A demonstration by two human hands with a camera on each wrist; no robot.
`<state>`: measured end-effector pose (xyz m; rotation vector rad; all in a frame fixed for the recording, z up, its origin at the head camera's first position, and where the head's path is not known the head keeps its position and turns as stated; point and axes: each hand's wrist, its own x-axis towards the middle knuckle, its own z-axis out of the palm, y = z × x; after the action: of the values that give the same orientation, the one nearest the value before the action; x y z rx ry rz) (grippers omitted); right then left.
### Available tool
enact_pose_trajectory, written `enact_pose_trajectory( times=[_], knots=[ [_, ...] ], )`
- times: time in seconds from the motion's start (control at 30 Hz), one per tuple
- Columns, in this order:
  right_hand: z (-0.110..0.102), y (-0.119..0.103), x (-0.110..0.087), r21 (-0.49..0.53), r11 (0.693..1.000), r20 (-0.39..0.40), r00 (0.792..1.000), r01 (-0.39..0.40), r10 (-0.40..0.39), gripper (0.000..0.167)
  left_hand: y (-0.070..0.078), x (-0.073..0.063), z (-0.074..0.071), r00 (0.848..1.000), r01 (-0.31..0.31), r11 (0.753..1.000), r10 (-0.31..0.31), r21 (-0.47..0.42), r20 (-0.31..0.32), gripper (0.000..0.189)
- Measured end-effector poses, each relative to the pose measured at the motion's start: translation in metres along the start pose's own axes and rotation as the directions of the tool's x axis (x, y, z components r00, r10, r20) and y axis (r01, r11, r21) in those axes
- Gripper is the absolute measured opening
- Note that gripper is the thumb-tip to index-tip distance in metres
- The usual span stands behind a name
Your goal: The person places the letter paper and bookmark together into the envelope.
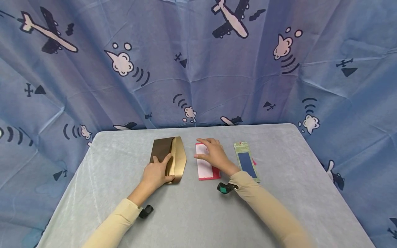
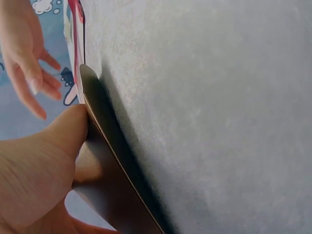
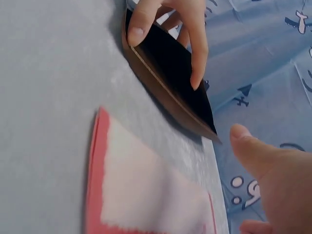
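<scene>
A brown envelope with a gold flap (image 1: pixel 179 160) lies left of centre, its flap folded out to the right. My left hand (image 1: pixel 155 175) rests on it with fingers spread. In the left wrist view, the thumb (image 2: pixel 70 127) presses on the envelope's edge (image 2: pixel 114 180). The right wrist view shows its dark mouth (image 3: pixel 163 63) gaping between thumb and forefinger. My right hand (image 1: pixel 215 155) is over a red card with a pale pink panel (image 1: pixel 204 168), thumb and fingers apart with nothing between them. In the left wrist view its fingers hang loosely.
Right of the red card lies a green packet with a dark blue panel (image 1: pixel 247 165), a small pink piece (image 1: pixel 254 161) at its side. A pale cloth covers the table (image 1: pixel 192 213). Behind the far edge hangs a blue curtain (image 1: pixel 198 62) with airplane prints.
</scene>
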<state>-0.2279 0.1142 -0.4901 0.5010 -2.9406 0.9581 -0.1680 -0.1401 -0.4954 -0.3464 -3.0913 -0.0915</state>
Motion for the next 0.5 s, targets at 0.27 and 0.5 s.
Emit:
enact_pose_trajectory(
  times=[0.27, 0.5],
  knots=[
    [-0.008, 0.020, -0.011, -0.005, 0.997, -0.015, 0.997, -0.077, 0.077, 0.070, -0.001, 0.000, 0.000, 1.000, 0.004, 1.000, -0.004, 0.002, 0.000, 0.096],
    [-0.007, 0.031, -0.020, -0.053, 0.987, 0.009, 0.988, -0.151, 0.152, 0.074, 0.000, -0.001, 0.000, 1.000, 0.003, 1.000, -0.003, 0.004, 0.005, 0.097]
  ],
)
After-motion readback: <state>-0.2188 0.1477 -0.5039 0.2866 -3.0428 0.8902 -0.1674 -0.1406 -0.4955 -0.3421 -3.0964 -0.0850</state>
